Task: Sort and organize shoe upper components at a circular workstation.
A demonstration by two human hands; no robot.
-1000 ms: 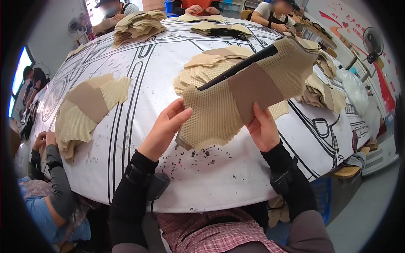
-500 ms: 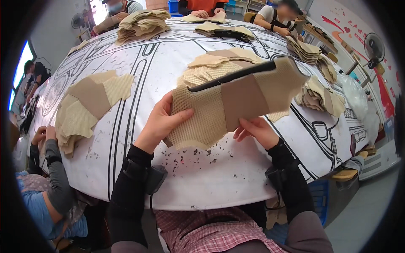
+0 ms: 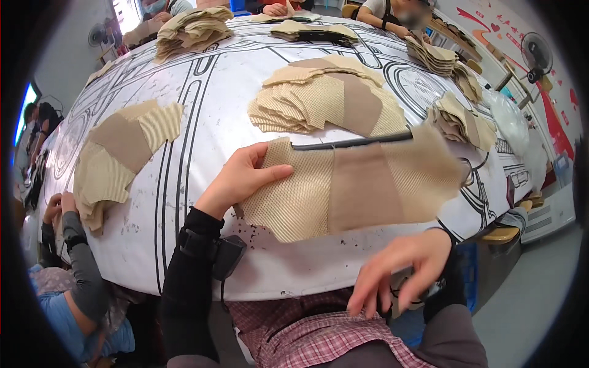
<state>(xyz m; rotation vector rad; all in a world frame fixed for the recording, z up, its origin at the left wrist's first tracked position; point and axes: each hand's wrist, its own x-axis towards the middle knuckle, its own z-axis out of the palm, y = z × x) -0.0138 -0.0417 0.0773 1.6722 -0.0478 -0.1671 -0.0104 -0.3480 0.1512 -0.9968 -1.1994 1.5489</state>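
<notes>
My left hand (image 3: 245,180) grips the left end of a beige mesh fabric panel (image 3: 365,190), thumb on its front and fingers behind. The panel has a smooth brown middle section and a black strip (image 3: 353,142) along its top edge. It is held spread out above the table's near edge, its right end unsupported. Below that end, my right hand (image 3: 408,264) is apart from the panel, fingers pointing down and spread over my lap, with nothing visible in them. Just beyond the panel lies a pile of similar panels (image 3: 325,98).
The white table cover (image 3: 208,132) bears black line drawings and dark scraps. More panel piles lie at left (image 3: 126,147), far left (image 3: 190,30), far middle (image 3: 314,30) and right (image 3: 463,119). A person's forearm (image 3: 80,245) rests at the left edge; other people sit across the table.
My right hand has let go of the panel and moved down toward my lap. My left hand has lowered and levelled the panel, uncovering more of the pile behind it.
</notes>
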